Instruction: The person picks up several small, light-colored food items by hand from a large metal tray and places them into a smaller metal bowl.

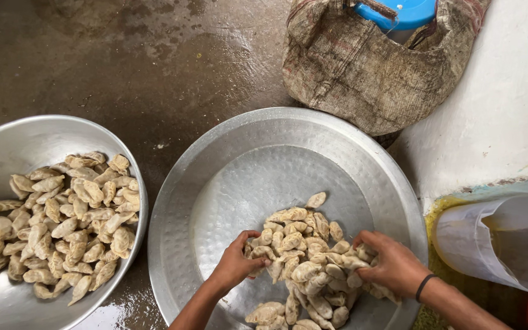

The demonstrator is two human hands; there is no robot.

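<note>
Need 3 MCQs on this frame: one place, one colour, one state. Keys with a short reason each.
1. Where does the smaller bowl of dumplings sit?
A. left of the big metal tray
B. right of it
C. inside it

2. What colour is the lid showing from the sack?
A. red
B. blue
C. green

3. What are the hands doing?
A. both lifted clear of the tray
B. both on the dumpling pile
C. one holding the jug

Answers:
1 A, the bowl lies at the frame's left edge, beside the tray.
2 B, the lid at the top is bright blue.
3 B, the left hand and right hand both grip dumplings in the tray.
</note>
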